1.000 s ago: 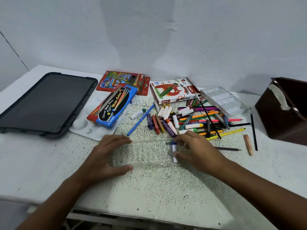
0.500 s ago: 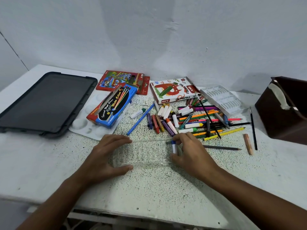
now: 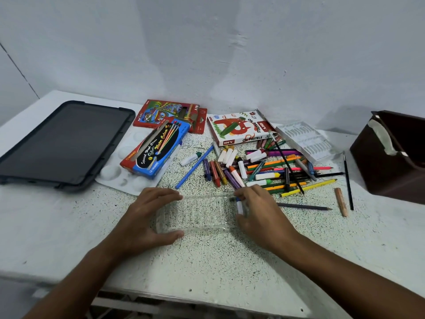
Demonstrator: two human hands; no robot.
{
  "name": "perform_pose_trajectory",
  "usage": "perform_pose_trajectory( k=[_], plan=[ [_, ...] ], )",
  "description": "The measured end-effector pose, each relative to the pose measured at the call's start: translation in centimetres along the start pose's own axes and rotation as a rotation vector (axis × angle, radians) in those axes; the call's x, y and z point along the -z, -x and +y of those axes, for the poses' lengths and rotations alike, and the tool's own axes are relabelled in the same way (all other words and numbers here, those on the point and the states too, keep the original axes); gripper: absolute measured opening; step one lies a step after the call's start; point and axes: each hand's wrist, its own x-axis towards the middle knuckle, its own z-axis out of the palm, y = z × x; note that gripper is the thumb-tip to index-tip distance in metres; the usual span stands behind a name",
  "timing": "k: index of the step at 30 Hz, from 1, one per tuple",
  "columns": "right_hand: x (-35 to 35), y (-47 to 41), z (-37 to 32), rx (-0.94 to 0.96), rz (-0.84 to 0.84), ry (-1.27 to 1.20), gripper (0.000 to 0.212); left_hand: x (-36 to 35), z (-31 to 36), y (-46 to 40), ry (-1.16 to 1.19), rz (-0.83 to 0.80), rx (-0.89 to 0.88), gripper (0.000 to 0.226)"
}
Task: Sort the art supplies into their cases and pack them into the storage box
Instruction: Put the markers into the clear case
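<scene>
Head view: clear tray (image 3: 197,212) flat on worktop (image 3: 69,226), between hands. Left hand (image 3: 147,217) grips tray's left end, thumb and fingers curled round it. Right hand (image 3: 259,217) pinches white marker (image 3: 239,206) at tray's right end. Loose supplies (image 3: 264,171) just behind.

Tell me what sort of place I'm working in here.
Probably a plain home or classroom craft corner: a speckled white table against a bare painted wall, strewn with loose crayons and pencils, an oil pastels box and a paint palette.
</scene>
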Motion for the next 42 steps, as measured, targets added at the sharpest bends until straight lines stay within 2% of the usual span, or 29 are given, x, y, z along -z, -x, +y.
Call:
perform_pose_trajectory(
  k=[7,12,19,21,24,28,39,42],
  plan=[
    [-0.6,-0.2,-0.2,0.093,-0.015,0.013,0.056,0.1,0.1,0.1,0.003,0.014,-0.01,0.069],
    [-0.3,-0.4,0.5,0.012,0.004,-0.074,0.053,0.1,-0.1,0.1,-0.003,0.007,0.009,0.071],
    [0.4,-0.4,0.9,-0.013,-0.037,-0.191,0.035,0.1,-0.3,0.1,0.011,-0.013,0.05,0.074],
    [1.6,-1.0,1.1,-0.033,-0.006,-0.241,0.026,0.1,-0.4,0.0,0.01,-0.017,0.055,0.074],
    [3.4,-2.9,3.0,-0.039,0.111,-0.057,0.023,0.1,-0.5,0.0,0.014,-0.017,0.059,0.074],
    [3.5,-4.7,6.4,0.03,0.039,0.253,0.034,0.2,-0.4,0.0,0.014,-0.022,0.058,0.073],
    [3.2,-5.6,8.2,0.108,0.035,0.295,0.023,0.3,-0.3,0.0,0.03,-0.019,0.08,0.072],
    [3.2,-5.4,8.2,0.189,0.035,0.382,0.027,0.3,-0.3,0.0,0.029,-0.017,0.083,0.072]
  ],
)
